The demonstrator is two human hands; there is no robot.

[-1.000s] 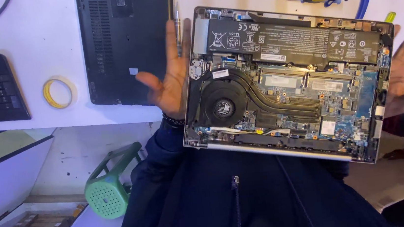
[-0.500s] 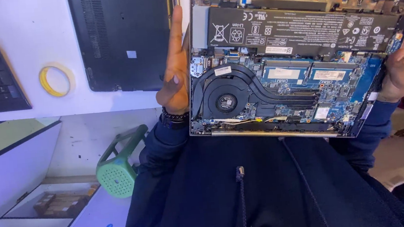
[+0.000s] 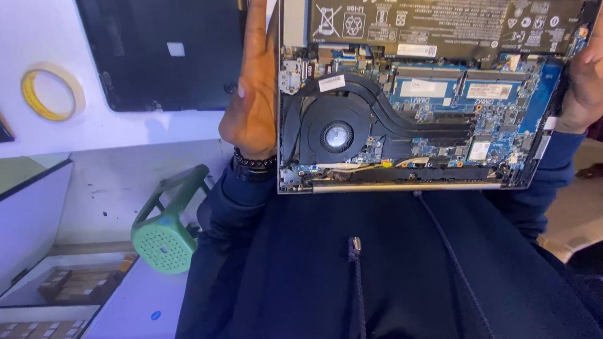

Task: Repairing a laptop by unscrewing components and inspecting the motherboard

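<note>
The opened silver laptop with exposed black battery and fan (image 3: 433, 83) lies crosswise between both palms, left hand (image 3: 253, 86) and right hand (image 3: 589, 61) clasping its short edges.

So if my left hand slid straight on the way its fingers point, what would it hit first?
The left hand points up along the opened laptop's left edge, away from you. The picture ends just past the fingertips, so nothing shows in that line; the black bottom cover lies just left of it.
</note>
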